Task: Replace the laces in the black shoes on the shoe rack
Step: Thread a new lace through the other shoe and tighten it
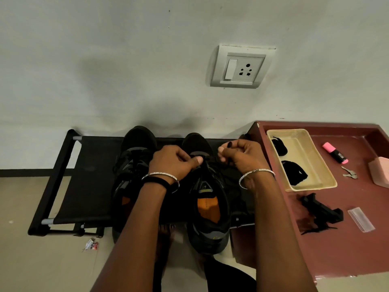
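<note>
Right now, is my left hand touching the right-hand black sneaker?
Touching: the head view shows the left hand pinching that black sneaker at its tongue.

Your black fabric shoe rack (pixel 94 175) carries a pair of black shoes (pixel 208 207) side by side. To its right, your maroon table (pixel 336 249) bears a beige plastic tray (pixel 303 152), a pink highlighter (pixel 334 153) and metal keys (pixel 349 174).

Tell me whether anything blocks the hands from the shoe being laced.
Nothing visible does. The left hand grips the black shoe at its tongue, and the right hand pinches a dark lace beside it. The other shoe sits to the side.
</note>
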